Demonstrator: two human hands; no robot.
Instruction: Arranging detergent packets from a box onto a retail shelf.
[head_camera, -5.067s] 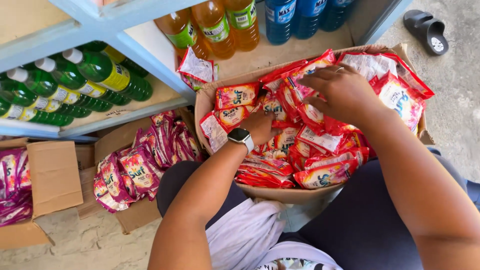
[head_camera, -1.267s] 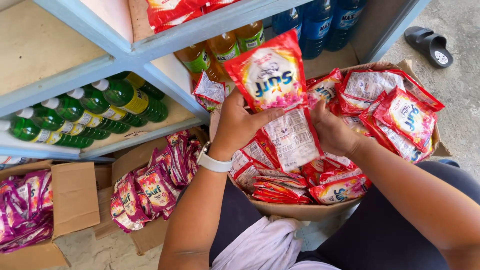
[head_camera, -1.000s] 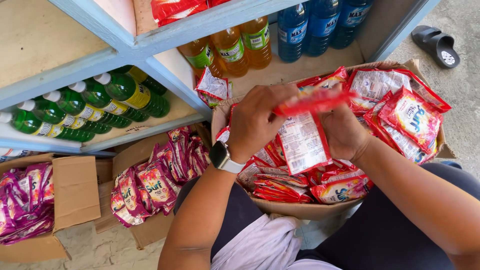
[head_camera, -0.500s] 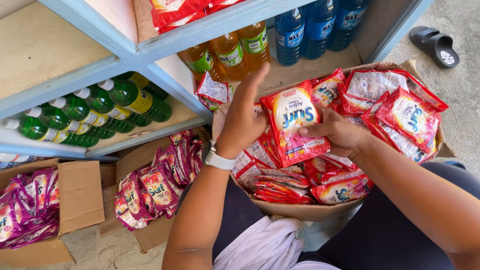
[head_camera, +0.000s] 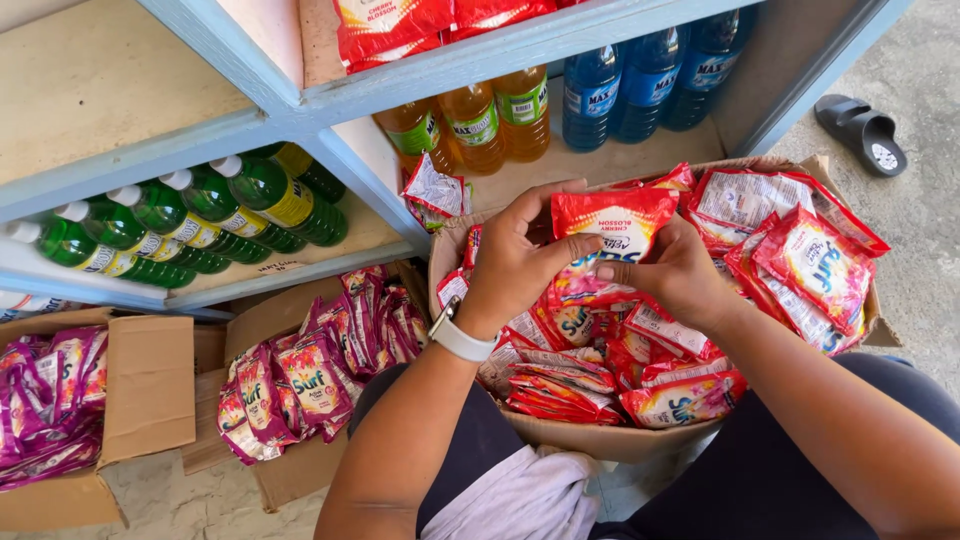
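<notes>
A cardboard box (head_camera: 600, 440) rests on my lap, filled with several red detergent sachets (head_camera: 810, 260). My left hand (head_camera: 515, 255), with a white watch at the wrist, and my right hand (head_camera: 675, 275) together grip one red detergent sachet (head_camera: 610, 220) just above the box. The left fingers wrap over its top left edge, and the right hand pinches its right side. More red sachets (head_camera: 390, 25) lie on the shelf above.
A blue-framed shelf (head_camera: 300, 110) holds green bottles (head_camera: 190, 215), orange bottles (head_camera: 470, 115) and blue bottles (head_camera: 650, 75). One loose sachet (head_camera: 435, 190) stands on the shelf. Open boxes of pink sachets (head_camera: 310, 370) and purple sachets (head_camera: 50, 395) sit on the floor; a black sandal (head_camera: 860, 130) lies at right.
Both hands lifted a red sachet out of the box, raised it toward the shelf, then turned it and brought it back down just above the box.
</notes>
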